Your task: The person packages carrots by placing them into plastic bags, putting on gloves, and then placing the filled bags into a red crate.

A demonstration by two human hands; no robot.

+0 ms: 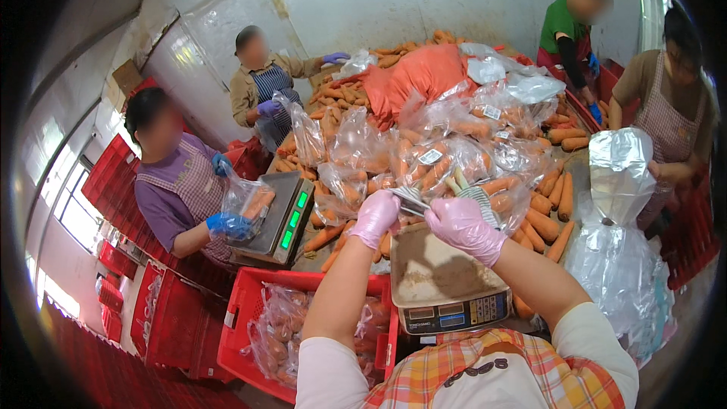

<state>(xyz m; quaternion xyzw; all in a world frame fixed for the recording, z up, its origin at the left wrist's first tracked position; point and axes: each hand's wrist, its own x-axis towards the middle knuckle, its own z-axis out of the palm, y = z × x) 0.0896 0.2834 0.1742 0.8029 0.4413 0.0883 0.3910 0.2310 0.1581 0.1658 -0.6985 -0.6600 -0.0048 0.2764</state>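
Note:
My left hand (376, 218), in a thin pink glove, is closed on one end of a grey-and-white striped piece of thin material (410, 203). My right hand (463, 228), gloved the same way, grips it a short way to the right, and more of the stripes shows behind its knuckles. Whether it is cloth or printed plastic I cannot tell. Both hands are above the far edge of a digital scale's pan (434, 270), which has a dirty surface. Just beyond them lie clear plastic bags of carrots (434, 162) and loose carrots (542, 224).
A red plastic crate (306, 278) of bagged carrots stands left of the scale. A co-worker (176, 182) holds bagged carrots over another scale (278, 221). Other people work around the heap. Orange-red sacking (426, 79) lies on it; clear plastic bags (619, 267) hang at right.

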